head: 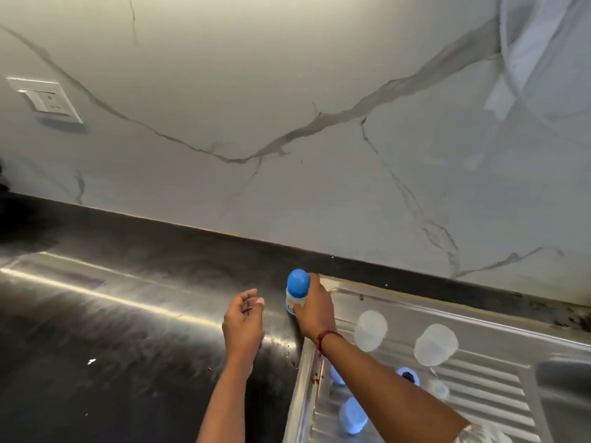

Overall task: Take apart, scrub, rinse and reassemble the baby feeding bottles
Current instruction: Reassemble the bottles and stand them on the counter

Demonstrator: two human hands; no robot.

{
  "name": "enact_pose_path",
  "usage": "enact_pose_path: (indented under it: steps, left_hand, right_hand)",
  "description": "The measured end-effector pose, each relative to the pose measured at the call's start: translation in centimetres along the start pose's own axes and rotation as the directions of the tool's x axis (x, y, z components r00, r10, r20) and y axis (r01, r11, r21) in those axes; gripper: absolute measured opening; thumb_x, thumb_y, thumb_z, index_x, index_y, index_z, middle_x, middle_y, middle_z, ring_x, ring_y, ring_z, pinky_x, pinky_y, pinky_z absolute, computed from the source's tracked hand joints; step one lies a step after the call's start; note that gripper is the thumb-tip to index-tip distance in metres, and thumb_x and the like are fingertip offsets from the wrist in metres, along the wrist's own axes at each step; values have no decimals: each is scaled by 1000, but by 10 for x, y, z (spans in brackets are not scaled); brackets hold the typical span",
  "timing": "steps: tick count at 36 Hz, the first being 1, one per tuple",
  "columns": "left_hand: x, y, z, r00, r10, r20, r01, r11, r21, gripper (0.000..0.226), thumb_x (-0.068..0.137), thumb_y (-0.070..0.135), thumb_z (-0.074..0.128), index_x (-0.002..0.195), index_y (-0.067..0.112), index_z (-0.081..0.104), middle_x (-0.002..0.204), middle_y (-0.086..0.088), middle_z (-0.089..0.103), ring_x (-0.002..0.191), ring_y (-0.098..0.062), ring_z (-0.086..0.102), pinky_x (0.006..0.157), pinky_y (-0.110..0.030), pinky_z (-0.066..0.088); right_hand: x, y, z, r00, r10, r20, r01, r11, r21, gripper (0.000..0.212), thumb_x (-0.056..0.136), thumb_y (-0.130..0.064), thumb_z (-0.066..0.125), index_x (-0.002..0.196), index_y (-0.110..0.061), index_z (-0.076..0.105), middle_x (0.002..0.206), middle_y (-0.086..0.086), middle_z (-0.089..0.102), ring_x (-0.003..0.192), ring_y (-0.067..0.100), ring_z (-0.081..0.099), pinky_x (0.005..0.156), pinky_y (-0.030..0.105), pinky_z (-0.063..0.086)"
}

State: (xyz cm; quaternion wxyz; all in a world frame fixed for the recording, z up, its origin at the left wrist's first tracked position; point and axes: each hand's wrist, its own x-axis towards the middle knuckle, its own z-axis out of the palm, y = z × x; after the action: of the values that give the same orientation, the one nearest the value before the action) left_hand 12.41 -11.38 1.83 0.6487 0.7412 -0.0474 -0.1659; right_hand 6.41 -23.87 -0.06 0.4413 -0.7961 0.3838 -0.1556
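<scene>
A small baby bottle with a blue cap [297, 282] stands upright on the dark countertop [128, 314], just left of the steel draining board [479, 391]. My right hand [315, 311] is wrapped around the bottle's clear body. To its left my left hand [244, 321] hovers above the counter with fingers apart, holding nothing. Two clear bottle bodies [370, 330] [436, 345] stand on the draining board. A blue screw ring [408, 375], a pale blue cap [352, 414] and a small clear piece [441, 390] lie on the ribs.
A white marble-pattern wall [287, 123] rises behind the counter, with a wall socket [48, 99] at upper left. The sink basin's edge [566, 375] shows at far right. Crumbs and specks dot the counter near the draining board's rim.
</scene>
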Motion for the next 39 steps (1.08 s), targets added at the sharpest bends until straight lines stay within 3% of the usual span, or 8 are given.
enact_pose_path:
  steps: [10,19,22,27,30,33,39]
  left_hand:
    - [7,2,-13,1000,19,14,-20,1000,21,16,97,18,61,111,27,62,101,6,63,94,-5,58,70,-17,45]
    - [-23,16,1,995,78,62,-80,996,34,17,97,17,61,109,30,61,101,9,65,95,-4,60,74,-17,46]
    - [-46,21,15,986,123,111,-128,991,34,21,96,15,62,103,34,59,100,11,66,95,-4,62,76,-17,48]
    - [-100,24,43,965,191,177,-194,981,-2,25,94,11,65,99,36,62,93,13,70,89,-3,67,75,-13,51]
    - [-128,17,56,956,214,201,-212,977,-27,24,93,9,65,102,31,66,91,7,73,88,-12,70,78,-25,58]
    - [-156,10,74,941,251,225,-257,966,-3,25,93,10,65,101,33,68,94,4,74,87,-18,71,81,-40,60]
    - [-204,7,106,948,203,246,-217,976,32,24,93,12,64,101,34,68,90,8,73,87,-18,70,79,-43,60]
  right_hand:
    - [10,-14,18,1000,24,6,-24,999,-26,58,85,-12,73,131,-24,39,122,-3,54,102,9,52,98,33,48]
    - [-27,-32,-16,999,9,-45,-8,999,34,63,89,-10,69,143,-19,38,137,6,54,125,23,55,108,41,45]
    - [-56,-29,-46,992,-59,-114,67,995,70,51,92,-7,64,138,-19,46,125,2,60,114,16,59,102,35,51]
    - [-105,4,-106,958,-133,-255,158,984,80,29,89,-7,65,115,-20,59,93,-9,64,85,6,64,73,10,50]
    - [-126,28,-134,946,-109,-307,139,987,78,25,88,-7,69,107,-21,62,90,-9,65,80,3,63,67,0,44]
    - [-144,56,-163,919,-89,-385,133,987,89,23,86,0,68,96,-20,63,77,-8,65,70,-1,63,63,0,41]
    - [-166,107,-205,922,4,-388,43,993,112,16,84,-1,71,90,-15,68,70,-11,65,64,1,61,59,5,44]
